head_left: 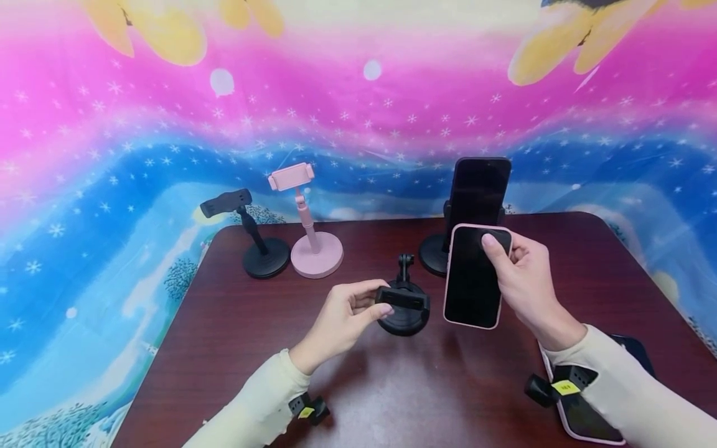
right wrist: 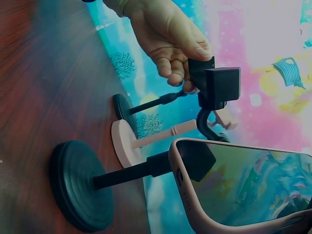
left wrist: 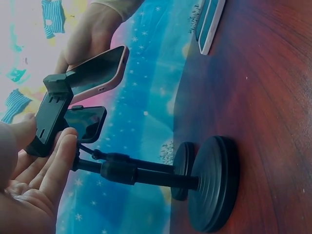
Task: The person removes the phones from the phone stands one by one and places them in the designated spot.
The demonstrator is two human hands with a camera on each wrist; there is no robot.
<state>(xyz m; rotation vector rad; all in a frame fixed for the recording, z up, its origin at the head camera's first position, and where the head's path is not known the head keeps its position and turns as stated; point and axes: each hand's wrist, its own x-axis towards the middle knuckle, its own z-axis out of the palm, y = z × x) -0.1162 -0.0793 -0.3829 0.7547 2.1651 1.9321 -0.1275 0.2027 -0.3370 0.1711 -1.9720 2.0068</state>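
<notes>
My left hand (head_left: pixel 344 317) grips the black clamp (head_left: pixel 404 298) at the top of a phone stand, with the thumb on its near side. The stand's round black base (left wrist: pixel 214 185) rests on the table, its pole upright. In my right hand (head_left: pixel 529 289) is a smartphone (head_left: pixel 470 280) in a pink case, thumb on the dark screen and fingers behind. The phone is held in the air just right of the clamp, apart from it in the head view. In the right wrist view the clamp (right wrist: pixel 222 87) has nothing between its ends.
Behind the held phone, another black stand (head_left: pixel 434 254) carries a dark phone (head_left: pixel 480 186). A pink stand (head_left: pixel 316 255) and a black stand (head_left: pixel 266 257) are at the back left. Under my right forearm lies a pink-edged phone (head_left: pixel 588 414), beside another dark one (head_left: pixel 638 351).
</notes>
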